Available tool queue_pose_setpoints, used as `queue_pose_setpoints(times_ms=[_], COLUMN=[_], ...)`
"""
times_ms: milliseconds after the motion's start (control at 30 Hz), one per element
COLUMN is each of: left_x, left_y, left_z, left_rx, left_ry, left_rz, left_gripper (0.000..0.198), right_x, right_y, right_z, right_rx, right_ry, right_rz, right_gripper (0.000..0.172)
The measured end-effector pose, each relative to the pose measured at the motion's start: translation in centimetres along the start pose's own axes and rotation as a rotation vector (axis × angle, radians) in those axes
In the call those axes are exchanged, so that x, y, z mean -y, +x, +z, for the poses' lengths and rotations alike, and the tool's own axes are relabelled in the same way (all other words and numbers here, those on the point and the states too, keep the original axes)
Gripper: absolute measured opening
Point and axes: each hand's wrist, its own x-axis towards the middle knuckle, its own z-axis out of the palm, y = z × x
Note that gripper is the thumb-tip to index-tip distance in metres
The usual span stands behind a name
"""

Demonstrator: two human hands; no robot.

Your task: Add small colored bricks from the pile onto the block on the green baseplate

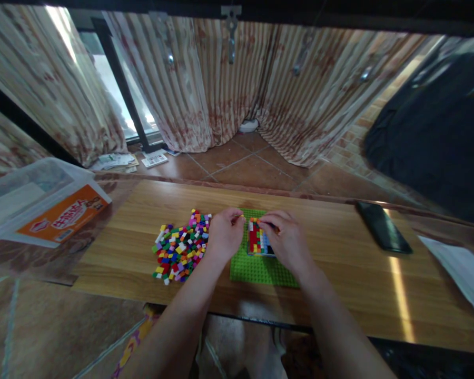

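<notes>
A green studded baseplate (pixel 253 271) lies on the wooden table, carrying a low build of small toy bricks (pixel 254 239) in red, yellow, orange, white and light blue. My left hand (pixel 226 234) is closed over the plate's left edge, with a tiny yellow brick (pixel 242 216) at its fingertips. On the other side, my right hand (pixel 284 237) is pinched at the upper part of the build and covers its right side. Whatever is between the right fingertips is too small to make out. Left of my left hand lies a loose pile of colourful bricks (pixel 179 248).
A clear plastic tub (pixel 43 202) with an orange label stands at the far left. A black phone (pixel 384 227) and a white sheet (pixel 456 271) lie toward the table's right end. Striped curtains (pixel 205 84) hang beyond the wooden table (pixel 339 279).
</notes>
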Motion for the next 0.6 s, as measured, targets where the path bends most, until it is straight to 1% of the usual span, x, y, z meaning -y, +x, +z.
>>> queue_pose_setpoints(times_ms=[67,167,400,600], left_x=[0.1,-0.1,-1.4,-1.1], left_y=[-0.1,-0.2,-0.6,-0.6], left_z=[0.1,0.2,-0.5,-0.4], left_rx=[0.004,0.012,0.073,0.067], left_ry=[0.018,0.041,0.107,0.118], left_rz=[0.003,0.006,-0.011,-0.01], left_gripper=[0.007,0.008,0.012,0.012], right_x=[0.2,0.3,0.6,0.8], right_y=[-0.2,-0.2,0.1,0.1], right_z=[0.2,0.4,1.0,1.3], right_rx=[0.02,0.015,-0.042,-0.051], right_ry=[-0.058,-0.094,0.034,0.062], right_rz=[-0.033,-0.038,0.078,0.114], right_gripper=[0.017,0.017,0.014,0.012])
